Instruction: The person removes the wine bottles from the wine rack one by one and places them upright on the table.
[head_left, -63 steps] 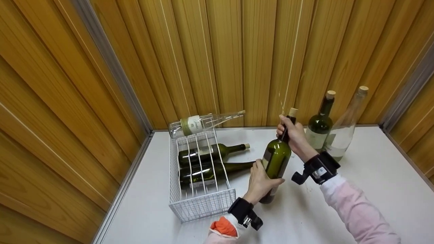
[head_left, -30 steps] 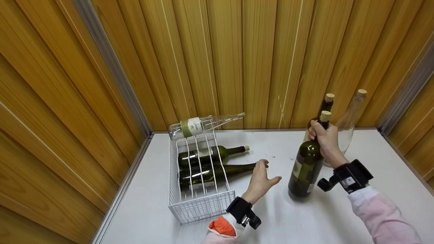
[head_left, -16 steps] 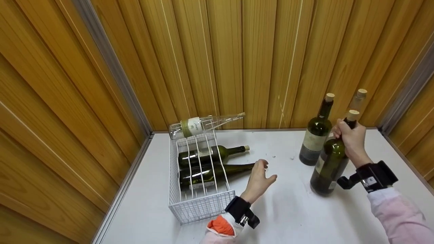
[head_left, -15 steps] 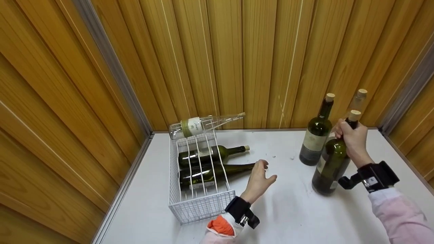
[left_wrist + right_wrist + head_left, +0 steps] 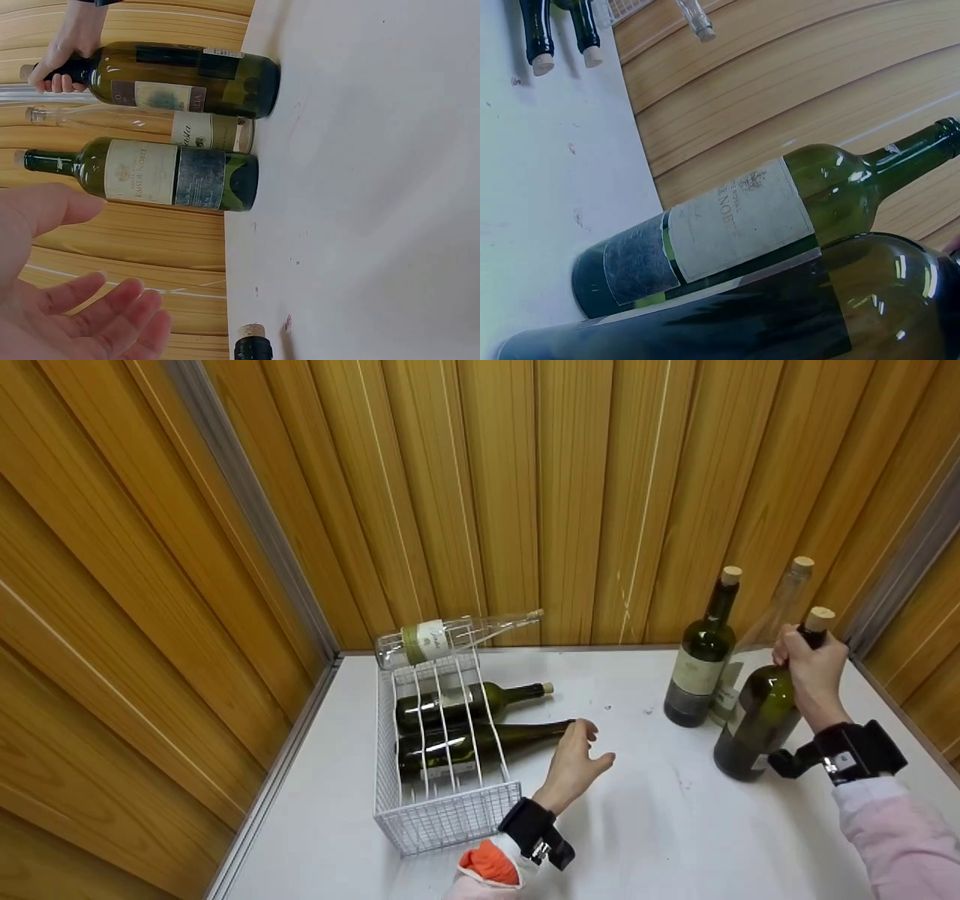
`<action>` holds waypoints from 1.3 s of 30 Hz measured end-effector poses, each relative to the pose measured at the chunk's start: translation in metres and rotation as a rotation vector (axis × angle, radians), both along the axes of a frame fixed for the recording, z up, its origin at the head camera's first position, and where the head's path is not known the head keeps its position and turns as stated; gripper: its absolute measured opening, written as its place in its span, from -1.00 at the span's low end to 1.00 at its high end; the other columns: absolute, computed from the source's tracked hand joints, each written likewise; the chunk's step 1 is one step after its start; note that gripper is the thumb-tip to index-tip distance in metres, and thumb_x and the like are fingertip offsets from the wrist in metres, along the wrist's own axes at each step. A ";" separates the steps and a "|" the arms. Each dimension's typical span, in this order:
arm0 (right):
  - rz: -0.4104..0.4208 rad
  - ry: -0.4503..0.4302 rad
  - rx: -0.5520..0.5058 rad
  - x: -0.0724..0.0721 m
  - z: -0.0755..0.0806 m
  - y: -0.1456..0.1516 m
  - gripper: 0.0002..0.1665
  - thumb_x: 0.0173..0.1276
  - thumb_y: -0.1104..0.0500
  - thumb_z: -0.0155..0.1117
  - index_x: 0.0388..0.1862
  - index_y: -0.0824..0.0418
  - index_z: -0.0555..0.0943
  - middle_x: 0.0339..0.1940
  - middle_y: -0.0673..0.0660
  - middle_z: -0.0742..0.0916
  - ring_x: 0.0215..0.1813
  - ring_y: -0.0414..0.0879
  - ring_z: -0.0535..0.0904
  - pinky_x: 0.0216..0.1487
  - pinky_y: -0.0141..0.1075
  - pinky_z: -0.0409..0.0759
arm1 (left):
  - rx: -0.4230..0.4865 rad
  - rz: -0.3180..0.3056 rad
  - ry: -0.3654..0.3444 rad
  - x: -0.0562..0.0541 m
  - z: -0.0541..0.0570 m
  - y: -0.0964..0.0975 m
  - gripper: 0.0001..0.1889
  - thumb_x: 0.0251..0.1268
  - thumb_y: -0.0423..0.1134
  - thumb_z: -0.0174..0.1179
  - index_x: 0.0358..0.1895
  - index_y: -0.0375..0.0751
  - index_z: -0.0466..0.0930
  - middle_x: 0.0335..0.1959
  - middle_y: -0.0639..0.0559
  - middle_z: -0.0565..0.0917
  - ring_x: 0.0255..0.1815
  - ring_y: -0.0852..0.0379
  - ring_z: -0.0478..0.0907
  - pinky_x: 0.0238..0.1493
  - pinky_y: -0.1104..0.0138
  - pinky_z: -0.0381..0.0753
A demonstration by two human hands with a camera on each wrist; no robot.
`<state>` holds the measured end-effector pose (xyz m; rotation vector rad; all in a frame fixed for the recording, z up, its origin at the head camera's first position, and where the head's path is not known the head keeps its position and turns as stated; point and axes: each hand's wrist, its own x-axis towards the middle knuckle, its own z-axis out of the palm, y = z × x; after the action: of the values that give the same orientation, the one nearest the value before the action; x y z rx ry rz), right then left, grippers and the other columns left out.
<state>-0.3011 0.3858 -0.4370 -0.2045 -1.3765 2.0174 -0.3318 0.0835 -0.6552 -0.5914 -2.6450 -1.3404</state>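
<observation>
My right hand [image 5: 814,667] grips the neck of a corked green wine bottle [image 5: 761,716], which stands at the right of the table. In the right wrist view this wine bottle [image 5: 727,319] fills the bottom edge. Just behind it are another corked green wine bottle [image 5: 697,671] with a cream label and a clear glass bottle [image 5: 784,592], partly hidden. My left hand [image 5: 574,765] holds nothing; its fingers and thumb are spread apart. Its fingertips overlap the neck end of a green bottle [image 5: 525,735] lying in the white wire rack [image 5: 450,814].
A second corked green bottle [image 5: 442,705] lies in the rack. Across the rack's back top rests a clear bottle [image 5: 431,641] with a green and white label, its neck pointing right. Wood-patterned walls [image 5: 570,510] close off the back and sides of the white table [image 5: 645,840].
My right hand has carried the green wine bottle rightward, from beside the rack to the front of the clear bottle. My left hand has let go of it and stays near the rack.
</observation>
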 end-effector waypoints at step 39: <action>-0.344 0.160 0.755 0.038 0.043 -0.032 -0.16 0.31 0.22 0.32 0.57 0.43 0.40 0.57 0.11 0.53 0.57 -0.43 0.25 0.72 -0.31 0.09 | 0.038 -0.020 0.002 0.003 -0.003 0.001 -0.60 0.35 -0.09 0.50 0.10 0.01 0.50 -0.05 0.24 0.52 -0.11 0.40 0.43 -0.03 0.53 0.52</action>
<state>-0.2627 0.3534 -0.3936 0.0584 -1.7503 1.1145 -0.3286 0.0844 -0.6580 -0.6159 -2.6127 -1.3916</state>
